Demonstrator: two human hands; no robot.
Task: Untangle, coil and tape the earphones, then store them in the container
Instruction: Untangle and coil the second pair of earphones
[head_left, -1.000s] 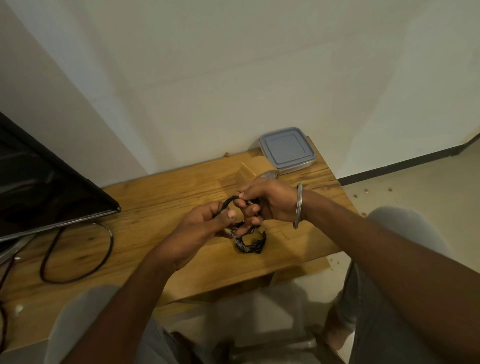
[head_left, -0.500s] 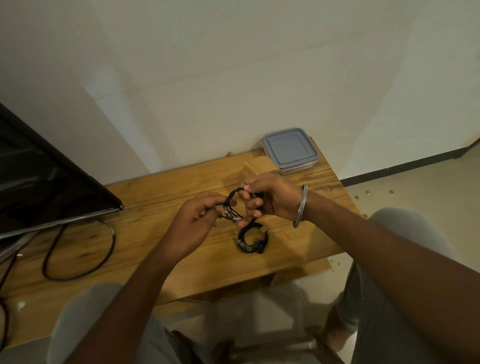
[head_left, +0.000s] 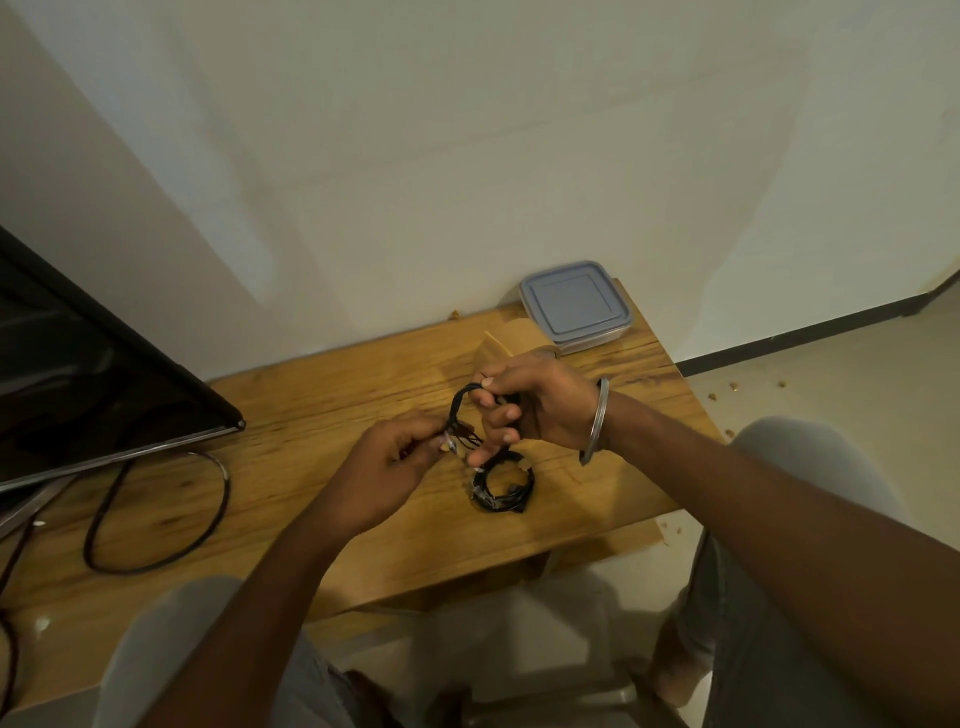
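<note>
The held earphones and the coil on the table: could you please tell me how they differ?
The held earphones are up off the table, pinched between the left hand and right hand; the coil lies flat on it. The held earphones form a loose loop with stray strands; the coil is a compact ring. Both are black cable.

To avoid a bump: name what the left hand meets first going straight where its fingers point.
Likely the right hand, just past the black earphone cable loop that the left hand pinches with it; depth unclear.
</note>
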